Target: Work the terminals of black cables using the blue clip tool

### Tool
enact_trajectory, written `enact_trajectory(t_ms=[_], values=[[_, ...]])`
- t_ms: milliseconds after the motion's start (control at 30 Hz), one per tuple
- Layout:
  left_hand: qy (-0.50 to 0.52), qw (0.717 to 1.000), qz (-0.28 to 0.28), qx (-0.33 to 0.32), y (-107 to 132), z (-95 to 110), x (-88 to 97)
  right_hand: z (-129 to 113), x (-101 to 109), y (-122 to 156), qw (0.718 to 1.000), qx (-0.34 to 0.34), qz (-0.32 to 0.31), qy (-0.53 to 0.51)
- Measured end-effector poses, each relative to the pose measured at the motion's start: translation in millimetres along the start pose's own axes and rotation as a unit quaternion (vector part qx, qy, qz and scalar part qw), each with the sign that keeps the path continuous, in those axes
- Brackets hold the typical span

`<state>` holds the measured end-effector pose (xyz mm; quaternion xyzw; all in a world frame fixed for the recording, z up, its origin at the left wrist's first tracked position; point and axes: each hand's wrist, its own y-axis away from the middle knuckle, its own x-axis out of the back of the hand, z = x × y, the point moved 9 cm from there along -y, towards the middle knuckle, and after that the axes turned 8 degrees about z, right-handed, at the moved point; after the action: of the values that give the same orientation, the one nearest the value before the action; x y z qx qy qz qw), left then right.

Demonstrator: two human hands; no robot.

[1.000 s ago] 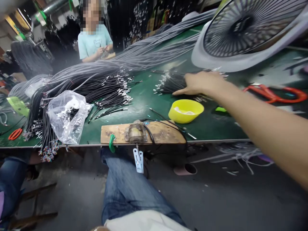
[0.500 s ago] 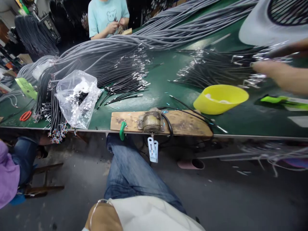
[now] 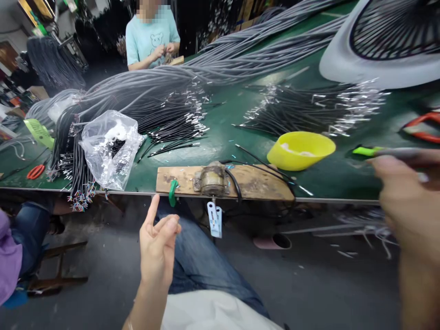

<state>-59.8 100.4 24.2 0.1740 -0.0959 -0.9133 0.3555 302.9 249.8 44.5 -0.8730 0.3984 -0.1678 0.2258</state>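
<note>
My left hand (image 3: 158,250) is raised over my lap in front of the table edge, palm toward me, index finger up and the other fingers loosely curled, holding nothing. My right hand (image 3: 407,201) is close to the camera at the right and blurred. Its fingers are drawn together by a thin dark rod-like thing (image 3: 398,153), and I cannot tell if they hold it. A yellow bowl (image 3: 300,149) sits on the green table (image 3: 220,137), with a fan of black cables with metal ends (image 3: 302,110) behind it. A wooden board with a metal fixture (image 3: 213,179) is clamped at the edge.
A thick bundle of grey cables (image 3: 165,85) runs across the table, beside a clear plastic bag (image 3: 110,149). A large fan (image 3: 388,41) stands at the back right, with red-handled scissors (image 3: 421,126) below it. A person in a light blue shirt (image 3: 151,39) works opposite. A pink cup (image 3: 273,241) lies on the floor.
My right hand has left the black cable pile and come back toward me at the right. My left hand has risen from my lap into view.
</note>
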Motion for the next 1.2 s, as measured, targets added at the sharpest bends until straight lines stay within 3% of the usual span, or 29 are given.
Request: enact_trajectory(t_ms=[133,367,567,633,700,800,867,967,1067,1200], values=[[-0.013,0.999,0.049,-0.015,-3.5,0.8,1.5,4.3,3.1,1.9,0.992,-0.056,0.074,-0.082],[-0.033,0.997,0.069,-0.018,0.5,-0.1,6.8,1.0,4.1,3.8,0.993,-0.069,0.076,-0.064],[0.022,0.999,0.027,-0.028,1.5,-3.5,3.7,2.7,5.5,5.5,0.994,-0.056,0.085,-0.04],[0.033,0.999,-0.005,-0.043,4.4,-4.4,0.5,-9.4,7.8,7.9,0.998,-0.017,0.06,-0.03],[0.007,0.997,-0.024,-0.068,6.2,-5.9,-1.2,-34.3,3.3,13.8,0.997,0.07,-0.006,-0.021],[-0.017,0.996,-0.062,-0.055,6.6,-18.3,-6.9,-78.9,-5.9,27.9,0.964,0.252,-0.059,0.07],[-0.045,0.995,-0.076,-0.047,6.6,-27.6,-8.7,-91.5,-20.7,29.3,0.937,0.305,-0.093,0.144],[-0.105,0.99,-0.086,-0.041,5.2,-41.8,-7.3,-87.4,-51.8,22.3,0.903,0.329,-0.168,0.221],[-0.146,0.983,-0.096,-0.06,0.2,-43.4,-5.6,-75.2,-79.6,21.8,0.881,0.354,-0.24,0.203],[-0.197,0.956,-0.076,-0.201,-14.4,5.5,-11.1,-68.4,-86.4,20.7,0.897,0.364,-0.223,0.119]])
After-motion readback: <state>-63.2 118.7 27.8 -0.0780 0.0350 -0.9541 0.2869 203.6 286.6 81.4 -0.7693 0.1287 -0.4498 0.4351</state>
